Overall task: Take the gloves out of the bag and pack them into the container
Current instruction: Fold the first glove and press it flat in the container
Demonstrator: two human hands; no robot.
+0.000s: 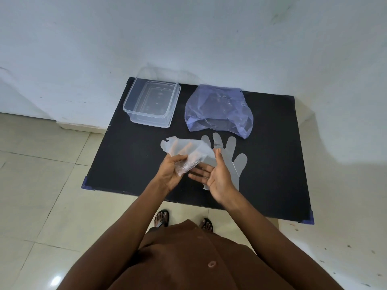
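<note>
A clear plastic glove (pixel 184 150) is crumpled in my left hand (pixel 170 171), which grips its lower end above the table's middle. My right hand (pixel 215 177) is beside it, palm up, fingers spread, thumb near the glove's edge. A second clear glove (pixel 232 152) lies flat on the black table (pixel 125 160), partly under my right hand. The bluish plastic bag (pixel 218 110) sits behind the gloves, its mouth facing me. The clear rectangular container (pixel 151 103) stands open at the back left of the table.
The table stands against a white wall (pixel 188 34) on a tiled floor (pixel 41 185). My sandalled feet (pixel 161 218) are at the table's near edge.
</note>
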